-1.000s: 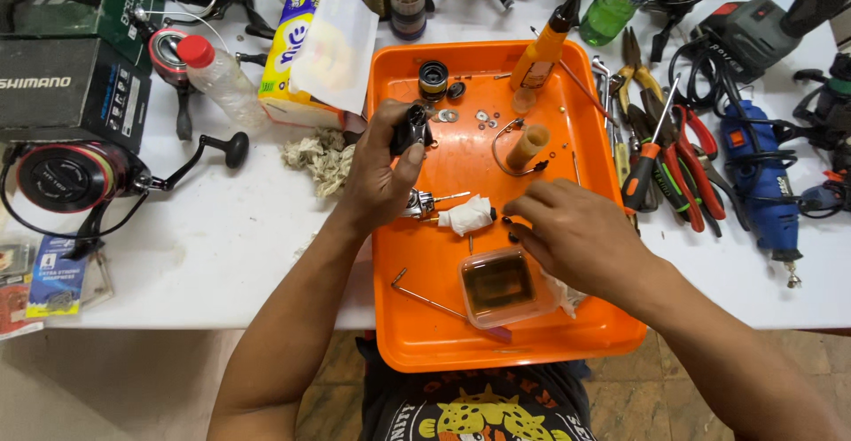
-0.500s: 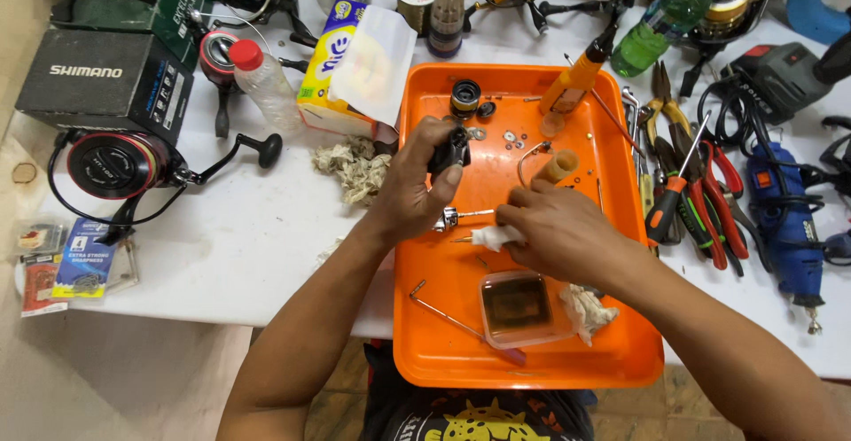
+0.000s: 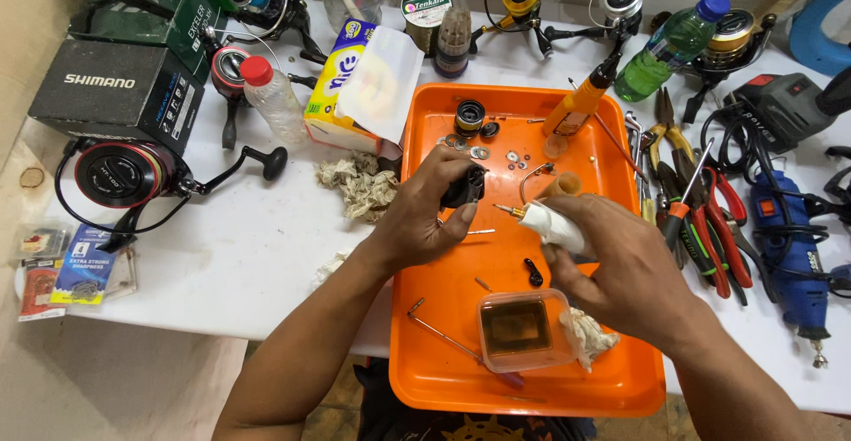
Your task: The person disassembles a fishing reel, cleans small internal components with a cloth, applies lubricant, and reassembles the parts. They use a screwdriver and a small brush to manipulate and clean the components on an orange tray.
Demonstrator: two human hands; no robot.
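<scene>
- The left hand (image 3: 425,215) curls its fingers closed around a small black reel part (image 3: 464,187), held just above the orange tray (image 3: 620,379).
- The right hand (image 3: 625,273) grips a small white tube (image 3: 554,226), its thin nozzle pointing toward 10 o'clock at the black part, a short gap apart.
- At 6 o'clock from the hands, a clear plastic tub (image 3: 517,328) of brownish liquid sits on the tray, a crumpled rag (image 3: 587,337) touching its 3 o'clock side.
- At 12 o'clock, small washers (image 3: 479,151) lie scattered on the tray.
- At 3 o'clock, off the tray, pliers (image 3: 709,219) lie on the white table (image 3: 266,264).
- At 9 o'clock, a black fishing reel (image 3: 124,175) rests there.
</scene>
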